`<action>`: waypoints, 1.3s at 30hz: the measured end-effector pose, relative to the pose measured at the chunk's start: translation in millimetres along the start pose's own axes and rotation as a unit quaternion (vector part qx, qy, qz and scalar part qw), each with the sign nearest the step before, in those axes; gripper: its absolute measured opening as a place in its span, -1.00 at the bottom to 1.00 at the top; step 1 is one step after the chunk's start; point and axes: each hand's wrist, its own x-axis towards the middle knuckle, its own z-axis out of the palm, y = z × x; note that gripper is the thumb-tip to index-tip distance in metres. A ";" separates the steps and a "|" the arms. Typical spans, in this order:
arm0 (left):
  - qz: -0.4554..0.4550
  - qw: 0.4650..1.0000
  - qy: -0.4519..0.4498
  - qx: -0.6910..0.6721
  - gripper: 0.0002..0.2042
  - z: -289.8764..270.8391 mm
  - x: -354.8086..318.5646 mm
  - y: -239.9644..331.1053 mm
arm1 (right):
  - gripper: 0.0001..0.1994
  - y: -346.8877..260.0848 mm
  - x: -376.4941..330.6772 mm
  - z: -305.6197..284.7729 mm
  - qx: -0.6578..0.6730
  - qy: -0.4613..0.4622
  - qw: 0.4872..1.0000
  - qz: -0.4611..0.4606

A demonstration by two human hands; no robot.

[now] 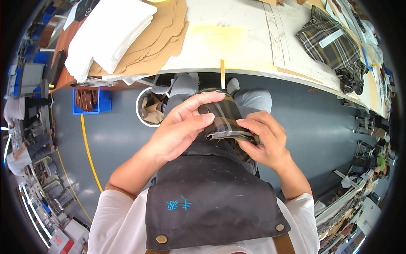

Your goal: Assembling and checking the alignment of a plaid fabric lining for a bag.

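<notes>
Left hand [179, 133]: raised in front of the body, fingers [202, 120] clenched on the left side of a folded plaid piece [222, 122], thumb pressed against its raw lower edge.
Right hand [264, 142]: fingers curled around the piece's right end, pinching the same lower edge.
Plaid piece: dark with olive and cream stripes, held between both hands above the apron [211, 199], off the surface [237, 40] and below its near edge.
Apron: dark grey, worn over a white shirt, two brass snaps at its lower corners.
Surface: white paper stack [108, 36] near its left edge, resting on tan card patterns [163, 40]; more plaid fabric [334, 46] toward the right edge.
Floor: round white bin [148, 111] of scraps just under the surface's near edge, blue crate [91, 101] to its left.
</notes>
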 end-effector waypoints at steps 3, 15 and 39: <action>0.003 1.000 0.003 -0.012 -0.51 0.6 -5.0 -3.2 | -0.53 -1.2 -2.1 -1.5 -0.004 0.004 1.000 -0.008; 0.006 0.999 0.031 0.002 -0.54 -3.4 -5.3 -4.1 | -0.64 -1.1 -8.8 -4.1 -0.024 -0.019 0.999 0.028; 0.047 0.992 0.014 0.112 -0.37 6.6 2.9 3.4 | -0.71 -5.7 2.7 -5.8 -0.012 -0.051 0.995 0.091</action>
